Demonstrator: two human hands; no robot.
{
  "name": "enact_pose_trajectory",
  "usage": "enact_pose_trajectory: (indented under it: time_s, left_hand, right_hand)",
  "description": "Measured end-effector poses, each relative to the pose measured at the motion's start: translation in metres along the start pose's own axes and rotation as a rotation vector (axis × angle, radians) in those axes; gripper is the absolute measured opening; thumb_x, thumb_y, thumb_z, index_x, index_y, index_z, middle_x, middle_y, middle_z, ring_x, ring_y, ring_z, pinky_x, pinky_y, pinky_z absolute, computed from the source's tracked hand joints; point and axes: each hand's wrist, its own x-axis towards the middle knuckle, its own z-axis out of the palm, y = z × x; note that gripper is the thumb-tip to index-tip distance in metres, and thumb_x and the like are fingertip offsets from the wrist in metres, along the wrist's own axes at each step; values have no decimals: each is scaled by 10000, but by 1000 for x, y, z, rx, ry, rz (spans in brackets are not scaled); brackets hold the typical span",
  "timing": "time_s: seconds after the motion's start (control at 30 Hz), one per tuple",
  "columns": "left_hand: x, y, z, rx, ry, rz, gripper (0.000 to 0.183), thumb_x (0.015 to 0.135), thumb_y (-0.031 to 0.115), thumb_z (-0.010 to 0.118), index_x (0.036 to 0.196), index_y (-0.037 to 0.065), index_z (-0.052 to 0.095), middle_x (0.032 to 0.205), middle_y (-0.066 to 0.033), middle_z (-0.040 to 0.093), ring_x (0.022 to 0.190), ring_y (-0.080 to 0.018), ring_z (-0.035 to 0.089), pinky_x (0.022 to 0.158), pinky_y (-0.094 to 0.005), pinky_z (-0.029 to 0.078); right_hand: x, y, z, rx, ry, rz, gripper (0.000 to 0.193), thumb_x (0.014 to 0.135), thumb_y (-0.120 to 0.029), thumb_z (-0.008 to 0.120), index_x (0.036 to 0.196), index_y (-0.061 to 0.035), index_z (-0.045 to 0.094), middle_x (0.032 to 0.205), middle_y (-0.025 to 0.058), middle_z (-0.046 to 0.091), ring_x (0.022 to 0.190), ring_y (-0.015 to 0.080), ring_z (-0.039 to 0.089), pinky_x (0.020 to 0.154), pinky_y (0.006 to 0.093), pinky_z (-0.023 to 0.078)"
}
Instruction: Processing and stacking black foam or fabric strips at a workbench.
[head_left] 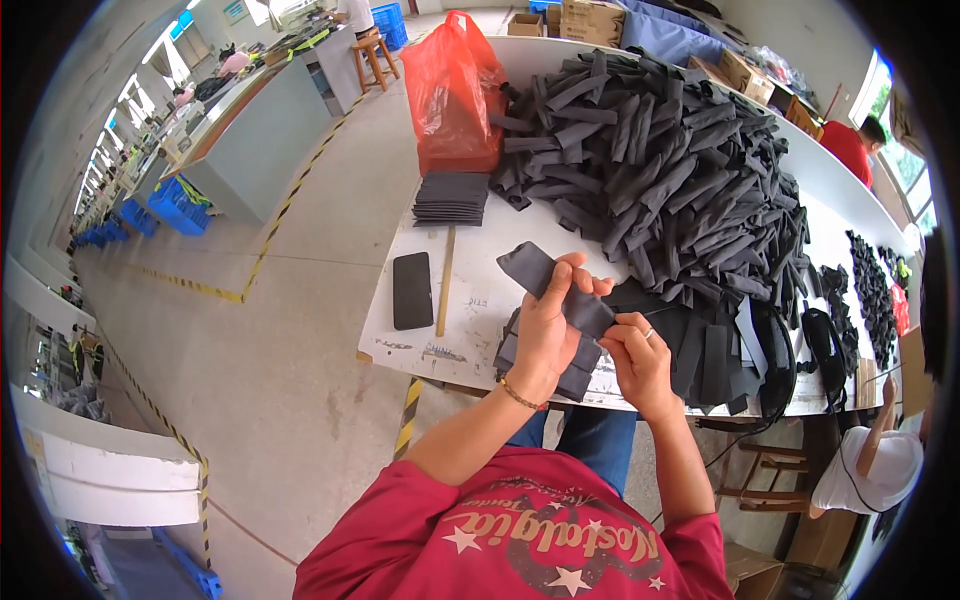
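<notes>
A dark grey fabric strip (pixel 525 266) slants between my hands above the near edge of the white table (pixel 385 340). My left hand (pixel 543 335) is closed round its middle, thumb on top, and the far end sticks out past the fingers. At the near end, my right hand (pixel 642 362) pinches the strip between thumb and fingers. Under my hands lie more dark folded fabric pieces (pixel 576 382), partly hidden by the left hand. Just beyond, a big heap of similar dark strips (pixel 660 160) covers the table's middle and right.
Left of my hands lie a black phone (pixel 412 290) and a thin wooden stick (pixel 447 275). A neat stack of dark fabric pieces (pixel 450 199) sits before a red plastic bag (pixel 450 100). Black cords (pixel 772 365) hang at the table's right. A person in white (pixel 870 465) sits nearby.
</notes>
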Motion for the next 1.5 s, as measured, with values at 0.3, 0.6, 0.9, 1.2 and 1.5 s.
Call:
enact_pose_trajectory:
  time_s: [0.3, 0.6, 0.9, 1.2, 1.5]
  left_hand:
    - [-4, -11, -8, -25, 39, -42, 303, 991, 253, 541, 1135, -14, 548, 786, -49, 603, 858, -232, 650, 900, -378, 502]
    - [2, -8, -15, 14, 60, -56, 311, 997, 252, 531, 1173, -4, 540, 809, -61, 631, 866, -246, 662, 857, -351, 497]
    - [8, 22, -11, 41, 188, 27, 351, 992, 272, 533, 1156, -38, 541, 966, -166, 660, 946, -299, 663, 912, -441, 530]
    - [12, 26, -23, 2, 206, 103, 311, 994, 251, 533, 1086, -45, 560, 940, -147, 632, 867, -264, 638, 919, -454, 518]
    - [11, 26, -19, 91, 116, 205, 299, 1009, 285, 499, 1057, -3, 565, 878, -83, 620, 837, -228, 627, 878, -392, 504]
  right_hand:
    - [3, 0, 8, 28, -34, 5, 158, 759, 63, 678, 876, 5, 589, 889, 140, 585, 737, 318, 597, 629, 376, 487]
    - [-1, 2, 9, 5, -47, 14, 158, 768, 47, 686, 884, 9, 586, 908, 145, 587, 767, 322, 604, 656, 378, 499]
    - [-6, 4, 7, -31, -39, -28, 180, 754, 44, 704, 882, 1, 585, 904, 136, 587, 764, 313, 603, 642, 375, 502]
    - [-4, -2, 11, -55, -35, -91, 187, 740, 46, 705, 877, -14, 594, 885, 105, 591, 758, 287, 601, 635, 367, 499]
    - [-8, -4, 25, 95, 90, 185, 144, 765, 1, 731, 838, -5, 607, 923, 100, 590, 789, 232, 599, 689, 331, 488]
